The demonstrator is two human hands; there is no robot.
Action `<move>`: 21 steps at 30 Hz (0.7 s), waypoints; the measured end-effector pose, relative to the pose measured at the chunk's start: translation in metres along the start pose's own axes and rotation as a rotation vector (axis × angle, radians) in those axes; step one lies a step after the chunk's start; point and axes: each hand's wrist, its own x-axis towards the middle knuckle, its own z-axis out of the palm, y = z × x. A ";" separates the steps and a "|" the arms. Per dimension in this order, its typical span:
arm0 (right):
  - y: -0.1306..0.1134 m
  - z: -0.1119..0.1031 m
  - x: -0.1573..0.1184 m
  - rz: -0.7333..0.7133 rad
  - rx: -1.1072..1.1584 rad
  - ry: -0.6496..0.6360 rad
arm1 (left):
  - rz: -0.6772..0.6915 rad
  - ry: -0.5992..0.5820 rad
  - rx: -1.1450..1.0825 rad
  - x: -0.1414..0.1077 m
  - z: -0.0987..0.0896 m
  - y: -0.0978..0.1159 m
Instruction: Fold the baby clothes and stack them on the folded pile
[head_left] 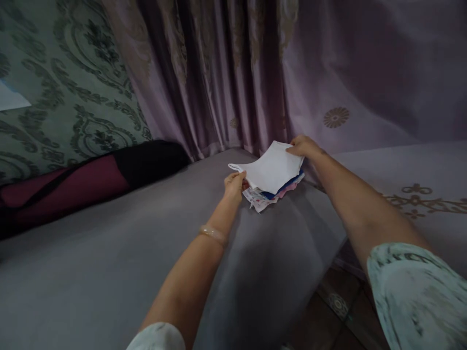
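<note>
A white folded top (pixel 275 167) with a thin strap loop at its left end lies uppermost on a small stack of folded clothes (pixel 260 199). Blue, pink and printed white edges show beneath it. My left hand (pixel 235 185) is closed on the left edge of the white top, just under the strap. At the far right corner, my right hand (pixel 305 147) pinches the same top between thumb and fingers. The stack is at the far corner of a grey padded surface (pixel 146 253); whether it rests there or is lifted a little, I cannot tell.
A long black and maroon bag (pixel 87 175) lies along the patterned green wall (pixel 98 97) at left. Purple curtains (pixel 233 73) hang behind the stack. Past the right edge of the padded surface, brown floor tiles (pixel 337 301) show below.
</note>
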 end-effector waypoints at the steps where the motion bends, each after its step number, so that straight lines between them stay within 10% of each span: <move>1: 0.003 -0.001 0.004 -0.005 -0.014 -0.021 | -0.015 0.005 -0.020 0.003 0.006 -0.006; 21: 0.042 0.047 0.025 0.042 -0.086 -0.009 | -0.170 0.074 -0.129 0.015 0.002 -0.055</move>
